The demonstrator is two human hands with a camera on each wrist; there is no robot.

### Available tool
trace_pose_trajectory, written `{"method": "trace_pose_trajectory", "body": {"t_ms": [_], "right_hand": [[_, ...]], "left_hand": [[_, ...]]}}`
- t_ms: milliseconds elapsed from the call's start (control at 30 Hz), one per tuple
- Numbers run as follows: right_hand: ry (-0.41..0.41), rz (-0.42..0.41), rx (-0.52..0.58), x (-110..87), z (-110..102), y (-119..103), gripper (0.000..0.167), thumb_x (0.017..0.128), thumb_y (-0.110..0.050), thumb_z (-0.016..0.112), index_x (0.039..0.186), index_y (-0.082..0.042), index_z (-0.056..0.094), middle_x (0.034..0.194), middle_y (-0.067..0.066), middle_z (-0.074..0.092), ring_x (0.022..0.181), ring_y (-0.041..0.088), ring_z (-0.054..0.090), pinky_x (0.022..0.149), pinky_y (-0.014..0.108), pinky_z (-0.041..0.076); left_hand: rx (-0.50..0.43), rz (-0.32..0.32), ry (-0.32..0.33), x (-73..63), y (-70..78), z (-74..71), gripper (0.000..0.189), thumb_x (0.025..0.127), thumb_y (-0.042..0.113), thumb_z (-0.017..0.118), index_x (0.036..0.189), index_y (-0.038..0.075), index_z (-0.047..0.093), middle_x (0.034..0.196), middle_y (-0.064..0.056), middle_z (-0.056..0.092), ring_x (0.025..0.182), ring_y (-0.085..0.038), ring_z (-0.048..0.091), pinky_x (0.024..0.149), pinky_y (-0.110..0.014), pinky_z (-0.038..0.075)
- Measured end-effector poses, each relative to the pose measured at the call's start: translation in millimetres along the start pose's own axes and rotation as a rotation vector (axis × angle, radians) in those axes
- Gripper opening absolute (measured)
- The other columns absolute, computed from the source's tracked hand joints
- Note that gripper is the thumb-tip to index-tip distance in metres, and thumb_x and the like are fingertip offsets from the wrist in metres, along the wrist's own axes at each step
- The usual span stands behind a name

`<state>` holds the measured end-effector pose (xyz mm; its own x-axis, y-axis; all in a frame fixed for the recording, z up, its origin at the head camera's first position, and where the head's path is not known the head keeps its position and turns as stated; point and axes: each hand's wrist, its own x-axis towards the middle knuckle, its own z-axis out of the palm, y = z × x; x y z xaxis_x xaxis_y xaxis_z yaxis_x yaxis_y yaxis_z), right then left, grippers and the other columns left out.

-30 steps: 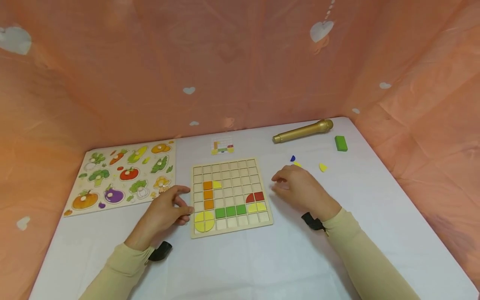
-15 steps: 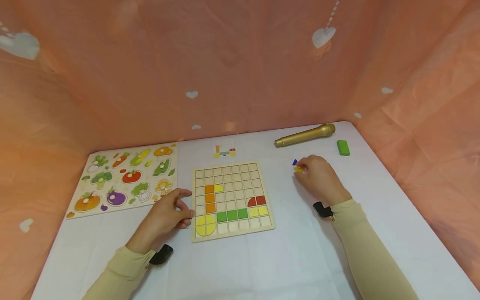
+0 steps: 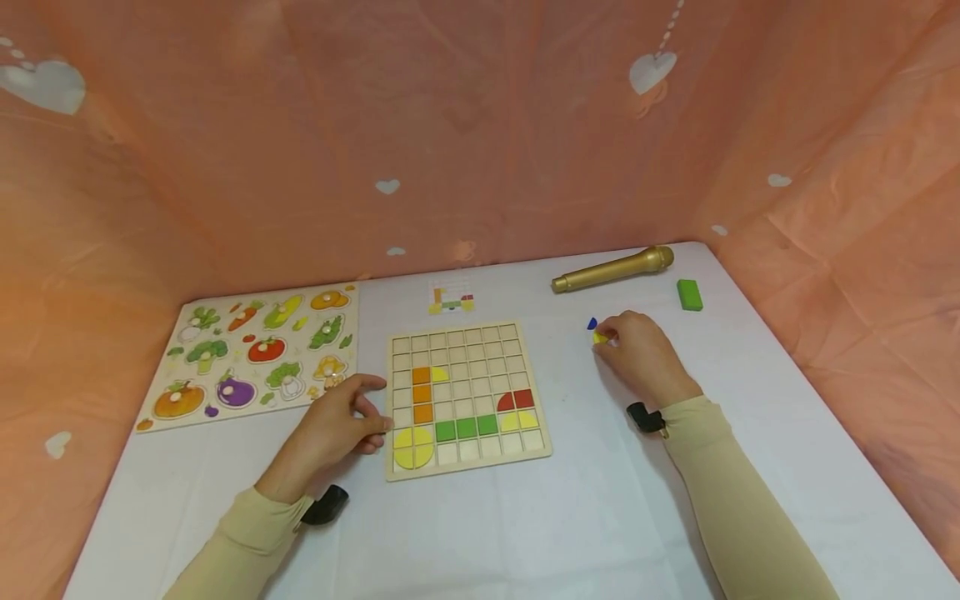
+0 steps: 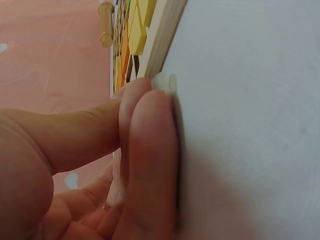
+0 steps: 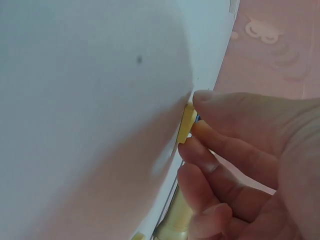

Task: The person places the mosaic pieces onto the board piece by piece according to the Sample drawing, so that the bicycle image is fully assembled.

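A square wooden grid board (image 3: pixel 480 467) lies in the middle of the table, with yellow, orange, green and red pieces in some cells. My left hand (image 3: pixel 333 425) is at the board's left edge, thumb and index finger apart and their tips against or very close to it. To the right of the board, my right hand (image 3: pixel 641 354) pinches a yellow rounded piece (image 5: pixel 186 123) between thumb and fingers, low at the tabletop. Just beyond those fingertips lies a small blue piece (image 3: pixel 592 323). Another yellow piece (image 5: pixel 139 236) shows only partly in the right wrist view.
A pattern card (image 3: pixel 452 296) lies behind the board. The vegetable puzzle (image 3: pixel 255 367) is at the left. At the back right are a gold microphone (image 3: pixel 611 270) and a green block (image 3: pixel 689 295). Pink curtains enclose the back and sides of the white table.
My right hand has moved right and away from me, from beside the board to the loose pieces, and its fingertips have closed on a yellow one. The left hand has stayed at the board.
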<state>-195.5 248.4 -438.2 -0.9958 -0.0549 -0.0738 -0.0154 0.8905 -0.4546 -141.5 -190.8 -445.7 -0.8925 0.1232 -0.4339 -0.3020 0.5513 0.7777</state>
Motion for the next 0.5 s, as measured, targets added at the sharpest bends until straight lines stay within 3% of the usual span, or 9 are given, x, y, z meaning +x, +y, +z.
{"method": "trace_pose_trajectory", "body": {"t_ms": [500], "right_hand": [[-0.032, -0.009, -0.007, -3.3, -0.4, -3.3, 0.025, 0.102, -0.011, 0.072, 0.125, 0.000, 0.074, 0.119, 0.020, 0.071, 0.111, 0.036, 0.064, 0.103, 0.056, 0.058]], "left_hand": [[-0.008, -0.002, -0.003, -0.4, 0.5, -0.2, 0.064, 0.096, 0.006, 0.082, 0.152, 0.007, 0.051, 0.101, -0.014, 0.063, 0.071, -0.018, 0.071, 0.065, -0.029, 0.067]]}}
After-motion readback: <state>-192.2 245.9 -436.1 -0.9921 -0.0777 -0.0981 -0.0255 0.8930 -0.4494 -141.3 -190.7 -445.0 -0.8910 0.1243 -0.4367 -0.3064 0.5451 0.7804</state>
